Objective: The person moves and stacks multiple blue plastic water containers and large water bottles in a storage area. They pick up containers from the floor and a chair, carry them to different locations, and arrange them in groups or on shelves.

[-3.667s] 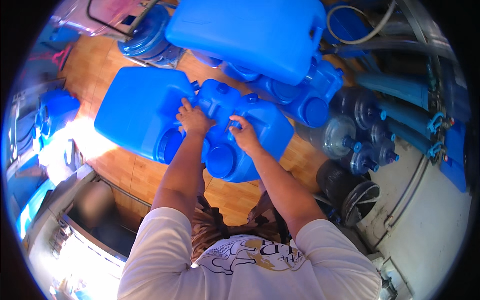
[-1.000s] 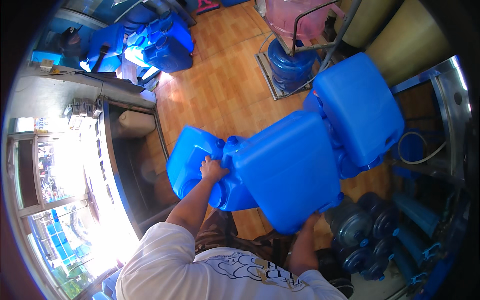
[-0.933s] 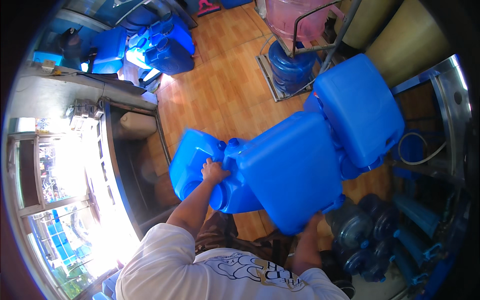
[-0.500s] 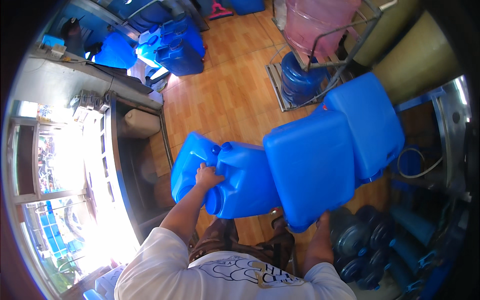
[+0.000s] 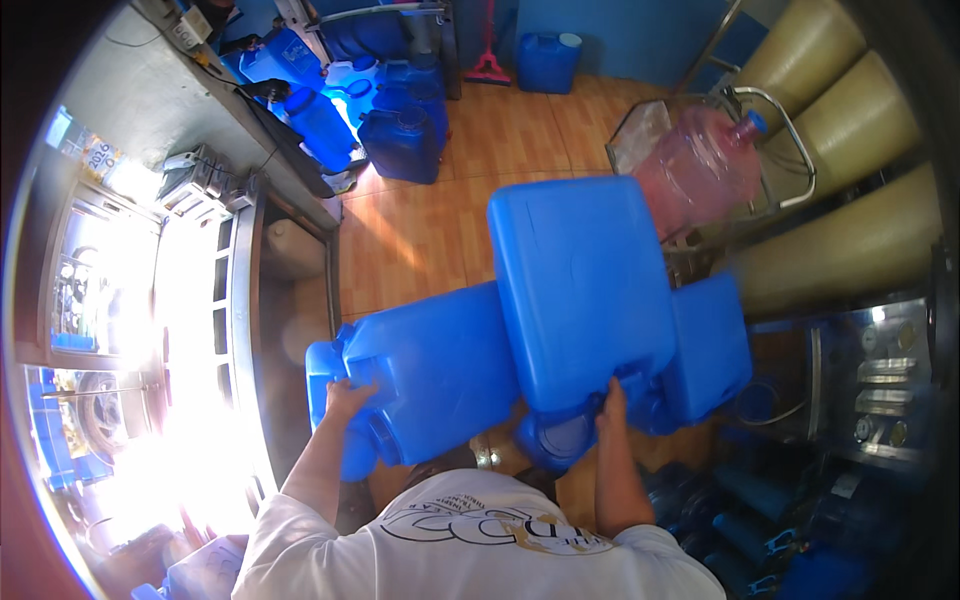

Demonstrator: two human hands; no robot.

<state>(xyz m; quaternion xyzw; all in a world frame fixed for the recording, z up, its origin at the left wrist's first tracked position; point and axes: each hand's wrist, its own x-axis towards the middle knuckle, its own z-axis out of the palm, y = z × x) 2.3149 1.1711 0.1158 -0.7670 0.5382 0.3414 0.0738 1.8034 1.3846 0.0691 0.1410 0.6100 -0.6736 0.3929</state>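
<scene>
My left hand (image 5: 350,402) is closed round the moulded handle of a blue plastic water jug (image 5: 440,355), which is tilted with its capped end toward me. Another blue jug (image 5: 323,362) shows partly behind it at the left. In front of me, my right hand (image 5: 612,402) grips the handle end of a second large blue jug (image 5: 580,285), its broad flat side facing up and its round cap (image 5: 560,437) low and near me. Beyond it on the right is one more blue jug (image 5: 712,345), partly covered; whether it touches the held one I cannot tell.
A pink translucent bottle (image 5: 700,175) lies on a metal rack at the right, beside tall tan cylinders (image 5: 840,230). Several blue jugs (image 5: 400,140) stand at the far left. A pink squeegee (image 5: 488,70) leans at the far wall. Dark bottles lie at the lower right.
The jug in my left hand has swung lower and to the left. The jug at my right hand has shifted up and left, and its cap now shows. The whole view has shifted too.
</scene>
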